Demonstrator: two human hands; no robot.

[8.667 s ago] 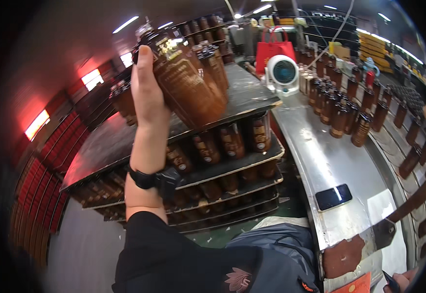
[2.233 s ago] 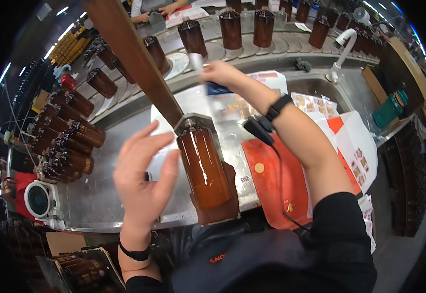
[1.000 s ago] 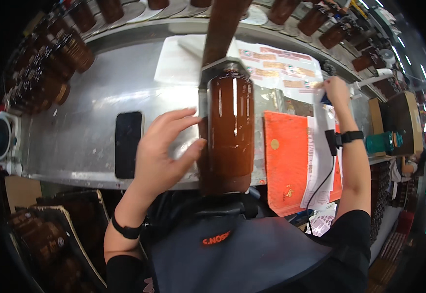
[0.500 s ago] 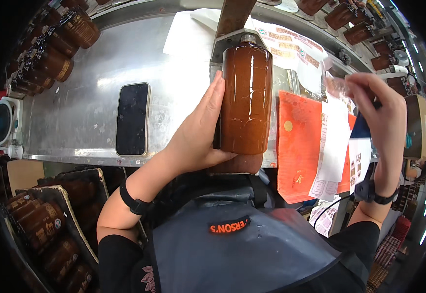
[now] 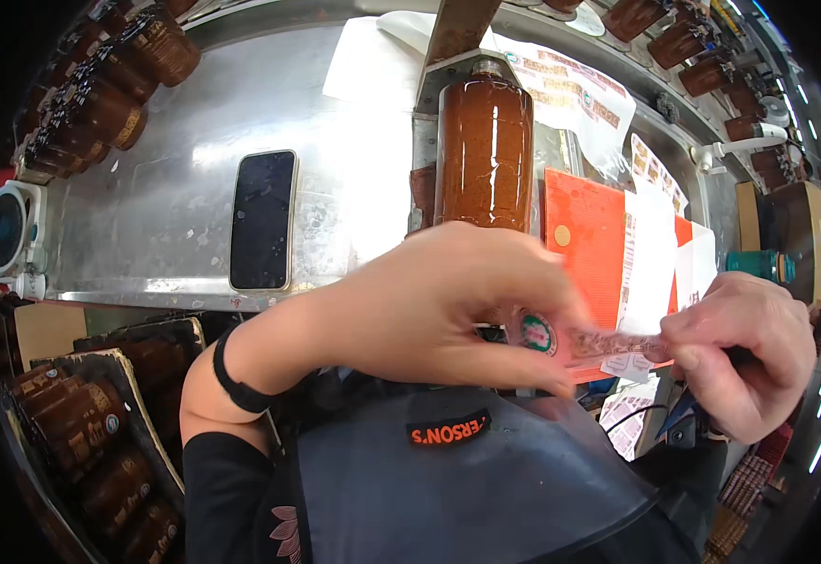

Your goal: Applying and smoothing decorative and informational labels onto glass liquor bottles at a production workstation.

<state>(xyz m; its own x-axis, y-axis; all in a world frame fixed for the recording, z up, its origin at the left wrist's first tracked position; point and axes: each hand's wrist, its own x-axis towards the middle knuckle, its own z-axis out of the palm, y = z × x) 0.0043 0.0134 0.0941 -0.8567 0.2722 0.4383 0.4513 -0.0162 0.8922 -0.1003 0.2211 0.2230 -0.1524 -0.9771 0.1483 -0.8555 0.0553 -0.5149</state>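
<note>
A brown glazed bottle-shaped jar (image 5: 486, 155) lies on its side on a holder, its neck pointing away from me. My left hand (image 5: 457, 301) is off the jar, between it and my apron. Its thumb and fingers are apart, slightly blurred, around the left end of a thin clear decal strip (image 5: 608, 345) with a green-and-white round mark. My right hand (image 5: 749, 352) pinches the strip's right end between thumb and fingertips. A dark blue flat piece (image 5: 679, 410) shows beneath the right hand; how it is held is hidden.
A phone (image 5: 263, 221) lies on the metal table (image 5: 147, 235). Right of the jar are an orange folder (image 5: 582, 226), white paper strips and decal sheets (image 5: 570, 85). Brown jars (image 5: 114, 108) line the back left. A small round fan (image 5: 4, 228) stands left. Trays of jars (image 5: 72, 404) sit lower left.
My left hand has left the jar's side and moved right, toward the decal strip. My right hand has come down and nearer with the strip, away from the paper sheets.
</note>
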